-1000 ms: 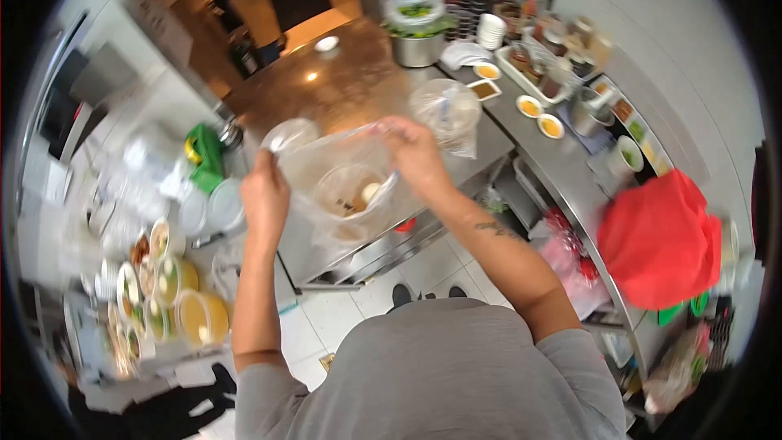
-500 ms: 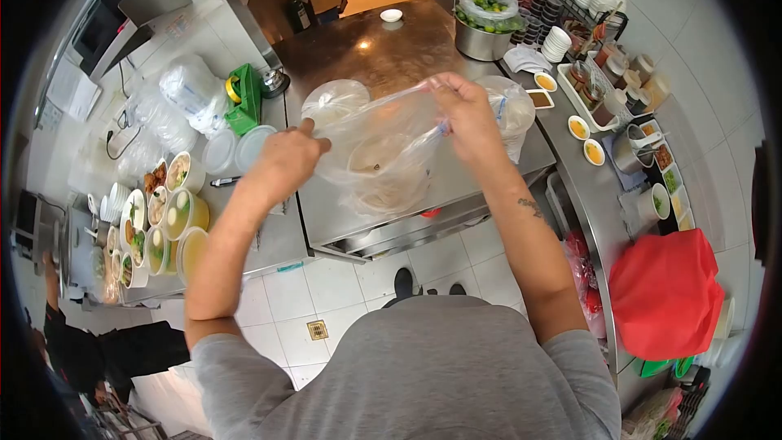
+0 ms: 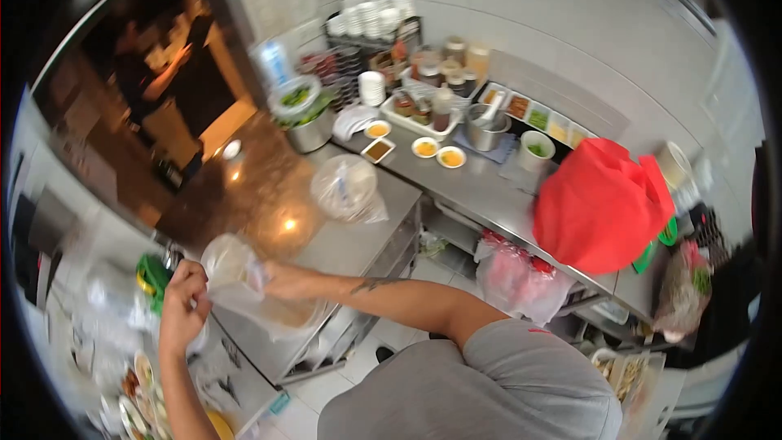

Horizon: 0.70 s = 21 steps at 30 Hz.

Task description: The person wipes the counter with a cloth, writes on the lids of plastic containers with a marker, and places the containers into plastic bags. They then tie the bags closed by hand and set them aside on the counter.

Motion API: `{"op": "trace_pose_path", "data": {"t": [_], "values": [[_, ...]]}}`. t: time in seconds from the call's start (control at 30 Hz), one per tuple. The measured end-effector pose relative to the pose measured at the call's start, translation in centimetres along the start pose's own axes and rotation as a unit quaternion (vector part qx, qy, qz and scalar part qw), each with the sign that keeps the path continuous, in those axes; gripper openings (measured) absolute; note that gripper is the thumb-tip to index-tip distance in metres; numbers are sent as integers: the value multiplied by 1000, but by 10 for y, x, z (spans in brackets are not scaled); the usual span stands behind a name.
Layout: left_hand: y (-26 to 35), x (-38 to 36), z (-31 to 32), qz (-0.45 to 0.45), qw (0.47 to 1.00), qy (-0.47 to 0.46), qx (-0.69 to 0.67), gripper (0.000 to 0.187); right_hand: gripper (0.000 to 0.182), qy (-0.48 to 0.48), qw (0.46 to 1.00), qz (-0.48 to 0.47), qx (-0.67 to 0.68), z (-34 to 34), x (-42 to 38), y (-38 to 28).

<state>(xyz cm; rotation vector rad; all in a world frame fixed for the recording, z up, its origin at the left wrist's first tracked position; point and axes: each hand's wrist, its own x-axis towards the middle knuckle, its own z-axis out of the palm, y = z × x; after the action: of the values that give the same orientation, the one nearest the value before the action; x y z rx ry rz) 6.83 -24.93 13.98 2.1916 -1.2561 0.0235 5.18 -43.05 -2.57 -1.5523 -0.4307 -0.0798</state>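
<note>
A clear plastic bag stands on the steel counter, with pale contents blurred inside it. My left hand is closed on the left side of the bag's mouth, thumb and fingers pressed together. On the other side my right hand grips the gathered plastic, its fingertips partly hidden. Just behind, a second bagged container is partly covered by the held plastic. A third bag, with a round container inside, sits farther right on the same counter.
A big red bag rests on the right-hand counter, near small bowls of orange sauce and a metal pot. At the back is a steel pot of green fruit. Food containers crowd the lower left. Another person stands beyond the doorway.
My view has swung right, shifting the counter and bags leftward in the picture. Both hands keep hold of the bag; the mouth that was stretched wide between them is now drawn closer together.
</note>
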Motion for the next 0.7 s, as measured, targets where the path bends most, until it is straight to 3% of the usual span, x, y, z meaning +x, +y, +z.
{"op": "trace_pose_path", "data": {"t": [0.07, 0.17, 0.2, 0.27, 0.3, 0.4, 0.47, 0.53, 0.57, 0.6, 0.63, 0.67, 0.7], "values": [[-3, 8, 6, 63, 996, 16, -55, 16, 21, -38, 998, 42, 15, -8, 3, -9], [-21, 3, 3, -141, 941, -159, -265, 15, 28, -70, 992, 60, 86, -24, 8, -33], [-20, 9, 0, -129, 965, -168, -157, 15, 32, -78, 988, 58, 117, -29, 10, -40], [-12, 15, -5, -106, 978, -170, 63, 14, 38, -56, 998, -17, -27, -37, 19, -46], [-9, 16, -5, -24, 986, -125, 108, 11, 42, -48, 993, -54, -96, -38, 24, -47], [-1, 18, -5, 57, 982, -58, 170, 9, 41, -127, 955, -106, -248, -46, 13, -83], [-2, 17, -4, 86, 971, -42, 219, 10, 35, -192, 935, -131, -268, -43, 26, -52], [-9, 16, -7, 86, 981, -1, 176, 11, 28, -147, 967, -48, -205, -45, 28, -59], [-3, 13, -8, 60, 981, 56, 176, 12, 22, -108, 985, 5, -133, -44, 28, -55], [-6, 8, -7, 51, 974, 136, 174, 12, 18, -80, 986, -71, -131, -48, 25, -55], [-12, -1, -9, -28, 969, 190, 152, 17, 19, -90, 993, -29, -76, -49, 25, -51], [-27, -16, -7, -88, 966, 228, 85, 24, 20, -86, 995, 31, 27, -48, 23, -53], [-52, -36, 4, -124, 972, 200, -1, 40, 15, -39, 996, 71, 28, -42, 20, -61]]}}
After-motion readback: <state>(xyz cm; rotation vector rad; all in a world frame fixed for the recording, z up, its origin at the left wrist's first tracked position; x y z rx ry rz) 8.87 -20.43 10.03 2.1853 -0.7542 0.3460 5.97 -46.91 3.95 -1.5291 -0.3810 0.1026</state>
